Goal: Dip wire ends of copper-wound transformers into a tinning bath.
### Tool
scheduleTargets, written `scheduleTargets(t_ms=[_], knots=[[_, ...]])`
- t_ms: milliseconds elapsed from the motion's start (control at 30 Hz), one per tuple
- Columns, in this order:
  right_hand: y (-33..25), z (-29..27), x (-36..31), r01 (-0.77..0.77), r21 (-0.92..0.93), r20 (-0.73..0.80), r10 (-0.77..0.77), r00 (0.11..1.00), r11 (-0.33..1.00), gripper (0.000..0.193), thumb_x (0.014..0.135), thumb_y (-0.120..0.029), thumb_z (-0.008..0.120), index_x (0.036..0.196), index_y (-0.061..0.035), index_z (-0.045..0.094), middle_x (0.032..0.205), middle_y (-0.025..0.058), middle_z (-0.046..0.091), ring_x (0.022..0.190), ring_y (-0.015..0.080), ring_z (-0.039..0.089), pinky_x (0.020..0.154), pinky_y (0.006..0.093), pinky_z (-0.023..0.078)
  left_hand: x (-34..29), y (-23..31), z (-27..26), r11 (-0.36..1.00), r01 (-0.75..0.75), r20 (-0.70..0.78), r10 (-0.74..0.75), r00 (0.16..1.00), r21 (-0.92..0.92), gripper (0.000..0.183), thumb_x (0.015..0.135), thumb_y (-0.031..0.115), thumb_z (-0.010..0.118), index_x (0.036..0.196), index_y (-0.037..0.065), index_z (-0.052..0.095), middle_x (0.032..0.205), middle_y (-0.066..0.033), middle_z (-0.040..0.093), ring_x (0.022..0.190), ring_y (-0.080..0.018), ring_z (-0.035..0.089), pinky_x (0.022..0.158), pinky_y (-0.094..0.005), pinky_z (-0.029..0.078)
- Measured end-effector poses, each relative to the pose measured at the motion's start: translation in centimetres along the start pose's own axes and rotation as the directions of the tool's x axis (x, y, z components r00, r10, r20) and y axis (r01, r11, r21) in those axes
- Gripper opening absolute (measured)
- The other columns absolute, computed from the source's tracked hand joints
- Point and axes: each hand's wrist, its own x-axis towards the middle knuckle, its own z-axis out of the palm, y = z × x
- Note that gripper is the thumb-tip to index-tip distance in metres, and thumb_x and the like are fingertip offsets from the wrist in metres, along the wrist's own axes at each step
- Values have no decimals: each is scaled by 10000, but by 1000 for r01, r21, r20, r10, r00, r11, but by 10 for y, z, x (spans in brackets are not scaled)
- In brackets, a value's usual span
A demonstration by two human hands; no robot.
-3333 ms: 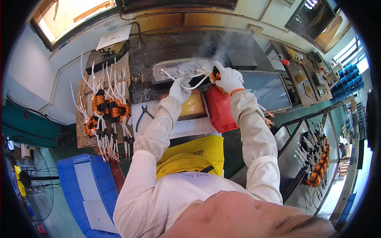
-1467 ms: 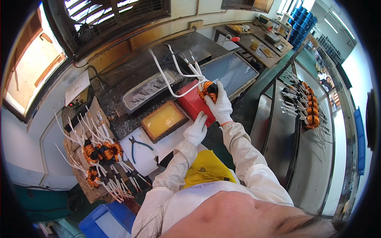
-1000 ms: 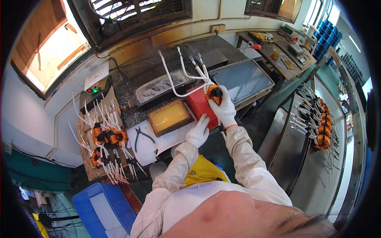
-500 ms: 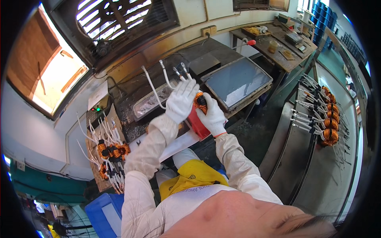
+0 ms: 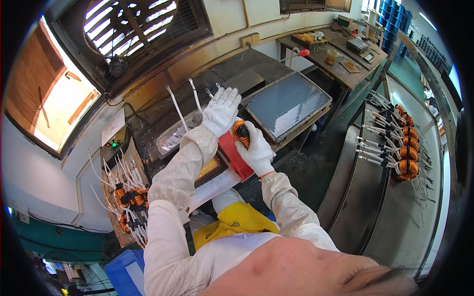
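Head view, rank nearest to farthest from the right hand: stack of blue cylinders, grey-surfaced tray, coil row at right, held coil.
1. Held coil: in the right hand.
2. Grey-surfaced tray: just ahead, slightly right.
3. Coil row: off to the right.
4. Stack of blue cylinders: far ahead, right.

Lettering (image 5: 242, 237): row of capitals across chest of white shirt (image 5: 222, 254) | Round emblem (image 5: 236, 224): small, dark, on yellow cloth (image 5: 252, 217), detail unreadable
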Motion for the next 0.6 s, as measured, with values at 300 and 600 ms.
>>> scheduleTargets(t_ms=[300, 600], knots=[[-4, 3, 0, 50, -35, 41, -49, 998, 998, 676, 756, -201, 737, 1363, -180, 439, 1148, 153, 598, 943, 373, 645, 775, 430, 542, -20, 1, -2, 993, 98, 167, -85, 982, -70, 329, 847, 198, 574, 1127, 34, 632, 1233, -151, 622, 1215, -297, 553, 1092, -437, 375], [-2, 0, -1, 35, -17, 12, -35, 999, 999, 677, 771, -207, 733, 1376, -188, 432, 1152, 158, 596, 962, 372, 643, 776, 433, 546, -52, 4, -63, 971, 218, 69, -225, 972, 99, 523, 848, 238, 607, 1318, 22, 528, 1413, -183, 488, 1319, -313, 461, 1138, -447, 320]])
